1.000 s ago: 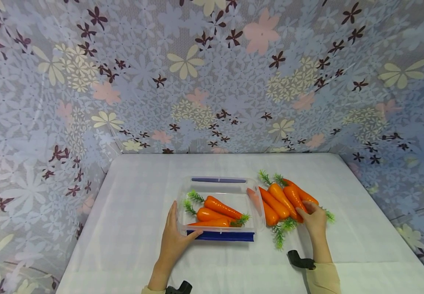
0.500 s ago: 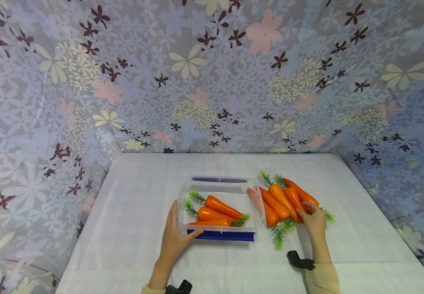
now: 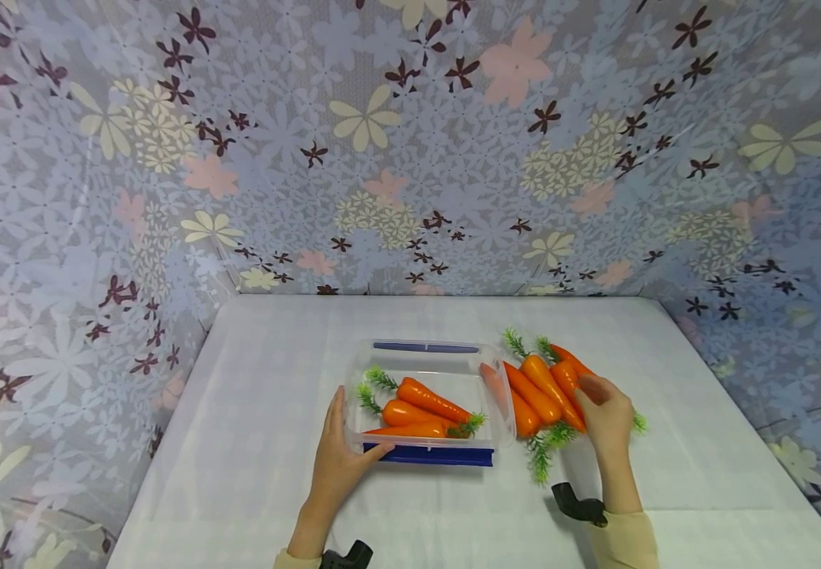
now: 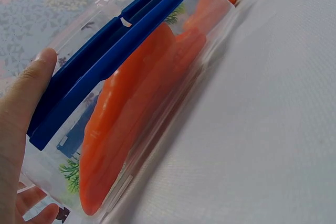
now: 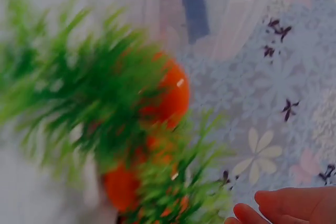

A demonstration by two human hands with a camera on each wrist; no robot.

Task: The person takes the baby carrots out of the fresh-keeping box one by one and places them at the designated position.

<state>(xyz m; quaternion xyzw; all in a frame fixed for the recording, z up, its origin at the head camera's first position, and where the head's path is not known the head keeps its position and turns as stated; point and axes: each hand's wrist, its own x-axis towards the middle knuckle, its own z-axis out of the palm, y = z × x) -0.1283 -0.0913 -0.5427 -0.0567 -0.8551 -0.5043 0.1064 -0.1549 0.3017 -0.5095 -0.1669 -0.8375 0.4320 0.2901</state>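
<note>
A clear plastic food container (image 3: 424, 362) with blue clip flaps holds several orange carrots (image 3: 433, 399) with leafy green tops. My left hand (image 3: 337, 466) grips its near left corner, thumb by the blue front flap (image 4: 113, 51) and fingers along the left side. A pile of carrots (image 3: 541, 387) lies against the container's right side. Over the pile's right part is my right hand (image 3: 608, 415), its fingertips close to a carrot (image 3: 568, 381) and hiding its lower end. In the right wrist view the fingers (image 5: 294, 203) look fairly straight, with nothing seen between them.
A white cloth (image 3: 261, 356) covers the table. Flower-patterned fabric (image 3: 410, 158) rises behind and on both sides. A black wrist-camera mount (image 3: 578, 503) sits on the right wrist, another (image 3: 348, 555) on the left.
My right hand has lifted slightly and shifted over the right end of the pile, now hiding the tip of the rightmost carrot. The left hand and the container have stayed put.
</note>
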